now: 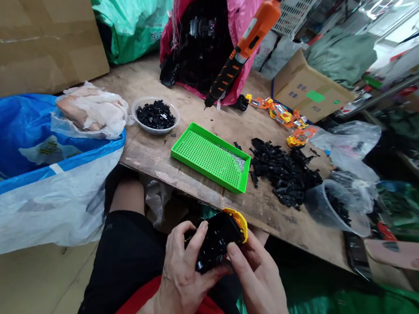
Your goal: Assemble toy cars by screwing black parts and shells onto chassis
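A clear bowl (155, 115) holds black bits; the green tray (211, 156) holds small screws. Both hands, left hand (181, 272) and right hand (259, 278), grip closed round the black housing (217, 240) between them

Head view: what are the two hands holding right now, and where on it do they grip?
Both hold one black plastic part with a yellow end. The left hand wraps its near left side, fingers on top; the right hand pinches its right edge below the yellow end.

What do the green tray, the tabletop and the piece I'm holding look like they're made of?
Green tray: likely moulded plastic, uniformly bright green with a fine grid of holes. Tabletop: bare wood board, probably plywood, matt, stained, chipped along the near edge. Black part, held by left hand and right hand: apparently glossy black plastic with a yellow-orange rim.
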